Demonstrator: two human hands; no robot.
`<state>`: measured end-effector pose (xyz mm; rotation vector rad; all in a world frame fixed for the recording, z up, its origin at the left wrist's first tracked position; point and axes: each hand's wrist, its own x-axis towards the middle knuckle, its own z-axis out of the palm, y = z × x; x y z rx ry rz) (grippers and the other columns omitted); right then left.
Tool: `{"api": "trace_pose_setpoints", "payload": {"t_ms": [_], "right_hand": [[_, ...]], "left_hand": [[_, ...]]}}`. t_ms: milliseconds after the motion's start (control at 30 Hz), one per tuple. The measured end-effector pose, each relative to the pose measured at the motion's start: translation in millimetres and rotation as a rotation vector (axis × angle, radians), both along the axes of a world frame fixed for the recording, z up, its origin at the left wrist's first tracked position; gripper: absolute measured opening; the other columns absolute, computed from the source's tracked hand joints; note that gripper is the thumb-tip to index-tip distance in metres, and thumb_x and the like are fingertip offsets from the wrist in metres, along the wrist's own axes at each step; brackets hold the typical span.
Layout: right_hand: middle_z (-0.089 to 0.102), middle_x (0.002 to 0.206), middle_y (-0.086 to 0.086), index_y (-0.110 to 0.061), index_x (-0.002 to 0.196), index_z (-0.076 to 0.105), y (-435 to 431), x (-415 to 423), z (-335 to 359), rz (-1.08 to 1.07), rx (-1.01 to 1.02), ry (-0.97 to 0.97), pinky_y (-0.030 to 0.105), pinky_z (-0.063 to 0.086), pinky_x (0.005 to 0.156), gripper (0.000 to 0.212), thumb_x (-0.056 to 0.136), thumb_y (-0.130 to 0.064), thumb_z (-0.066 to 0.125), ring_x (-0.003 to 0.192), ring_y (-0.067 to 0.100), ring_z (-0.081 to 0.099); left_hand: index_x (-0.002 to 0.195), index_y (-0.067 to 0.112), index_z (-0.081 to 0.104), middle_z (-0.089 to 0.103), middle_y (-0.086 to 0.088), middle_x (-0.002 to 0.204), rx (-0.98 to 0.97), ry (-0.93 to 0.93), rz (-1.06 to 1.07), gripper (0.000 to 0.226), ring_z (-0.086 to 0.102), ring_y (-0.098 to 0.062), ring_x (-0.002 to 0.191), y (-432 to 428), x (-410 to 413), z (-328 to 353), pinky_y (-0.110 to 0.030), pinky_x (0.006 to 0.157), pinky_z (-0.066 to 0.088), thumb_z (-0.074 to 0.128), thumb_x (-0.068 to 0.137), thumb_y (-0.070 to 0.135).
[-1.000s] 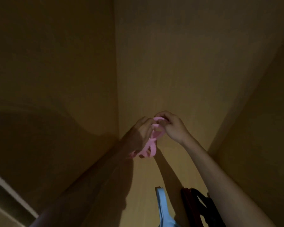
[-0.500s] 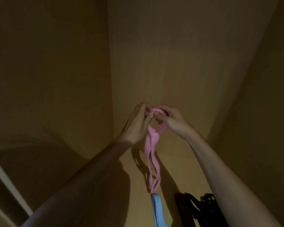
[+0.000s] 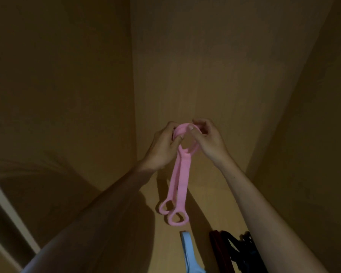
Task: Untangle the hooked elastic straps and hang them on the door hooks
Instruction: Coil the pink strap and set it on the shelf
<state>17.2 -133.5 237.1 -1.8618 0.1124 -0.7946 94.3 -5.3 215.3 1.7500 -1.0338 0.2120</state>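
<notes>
Pink strap (image 3: 182,174), bunched a second ago, now hangs full length, its two ring ends dangling toward 6 o'clock. Left hand (image 3: 162,149) and right hand (image 3: 209,140) each pinch its top loop. Blue strap (image 3: 188,251) lies just below the rings; bare wooden panel (image 3: 205,66) spreads toward 12 o'clock.

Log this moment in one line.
left hand: grips pink straps top loop | right hand: pinches same loop | lower ends: hanging free

Dim warm light. Tan wood-grain panel (image 3: 205,66) ahead. Vertical seam (image 3: 133,95) left of centre, darker panel (image 3: 57,75) beyond it. Angled side wall (image 3: 313,134) right, shadowed. White trim strip (image 3: 10,209) lower left.
</notes>
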Motion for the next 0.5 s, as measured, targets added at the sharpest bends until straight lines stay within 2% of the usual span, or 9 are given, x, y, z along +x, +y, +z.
{"api": "trace_pose_setpoints", "payload": {"t_ms": [67, 133, 200, 333, 367, 433, 500], "right_hand": [[0.06, 0.098, -0.011, -0.018, 0.107, 0.055, 5.9, -6.4, -15.0, 0.023, 0.213, 0.008, 0.005, 0.047, 0.067, 0.024, 0.086, -0.013, 0.064, 0.084, -0.005, 0.057], [0.064, 0.098, -0.001, -0.01, 0.11, 0.056, 14.4, -10.4, -43.8, 0.088, 0.325, 0.089, 0.01, 0.05, 0.064, 0.033, 0.081, 0.002, 0.065, 0.078, -0.001, 0.062], [0.064, 0.095, 0.001, -0.008, 0.114, 0.054, 28.1, -11.5, -77.8, 0.094, 0.308, 0.251, 0.012, 0.05, 0.06, 0.04, 0.078, 0.005, 0.066, 0.075, 0.004, 0.062], [0.062, 0.087, 0.001, -0.011, 0.106, 0.052, 52.7, -6.5, -134.1, -0.034, 0.23, 0.438, 0.023, 0.05, 0.065, 0.032, 0.079, -0.005, 0.068, 0.079, 0.018, 0.061], [0.062, 0.089, 0.003, -0.011, 0.106, 0.05, 56.2, -6.3, -141.3, -0.081, 0.209, 0.473, 0.023, 0.049, 0.062, 0.028, 0.082, -0.005, 0.064, 0.078, 0.02, 0.062], [0.06, 0.09, 0.005, -0.012, 0.105, 0.046, 60.3, -9.2, -148.0, -0.127, 0.218, 0.498, 0.019, 0.047, 0.048, 0.021, 0.088, -0.005, 0.055, 0.063, 0.02, 0.063], [0.057, 0.082, 0.001, -0.014, 0.105, 0.046, 58.5, -13.3, -147.1, -0.151, 0.189, 0.468, 0.015, 0.042, 0.039, 0.017, 0.09, -0.007, 0.052, 0.054, 0.014, 0.06]], "left_hand": [[0.107, 0.019, 0.052, 0.062, 0.002, 0.099, -0.011, -0.003, 0.03, 0.013, 0.064, -0.011, 0.085, 0.2, -0.5, 2.1, -0.031, 0.074, 0.057, 0.051, 0.094, 0.019], [0.106, 0.018, 0.053, 0.061, 0.003, 0.097, -0.04, 0.005, 0.082, 0.014, 0.062, -0.011, 0.084, -1.3, -0.3, 4.6, -0.029, 0.074, 0.055, 0.053, 0.092, 0.017], [0.104, 0.019, 0.054, 0.061, 0.004, 0.094, -0.074, 0.03, 0.137, 0.014, 0.062, -0.014, 0.082, -2.8, 0.3, 8.2, -0.033, 0.073, 0.055, 0.055, 0.09, 0.015], [0.101, 0.021, 0.052, 0.061, 0.003, 0.091, -0.1, 0.079, 0.163, 0.013, 0.064, -0.019, 0.083, -2.3, -0.4, 12.7, -0.039, 0.074, 0.057, 0.055, 0.09, 0.014], [0.101, 0.021, 0.051, 0.061, 0.004, 0.091, -0.094, 0.091, 0.184, 0.013, 0.064, -0.019, 0.083, -0.4, -0.2, 12.9, -0.036, 0.074, 0.057, 0.055, 0.09, 0.014], [0.102, 0.017, 0.052, 0.062, 0.003, 0.093, -0.1, 0.14, 0.236, 0.013, 0.065, -0.019, 0.083, 6.3, 4.3, 10.4, -0.033, 0.072, 0.056, 0.055, 0.09, 0.014], [0.107, 0.013, 0.053, 0.064, -0.002, 0.096, -0.115, 0.206, 0.32, 0.017, 0.066, -0.024, 0.085, 15.7, 15.2, 3.8, -0.037, 0.073, 0.056, 0.055, 0.09, 0.012]]}}
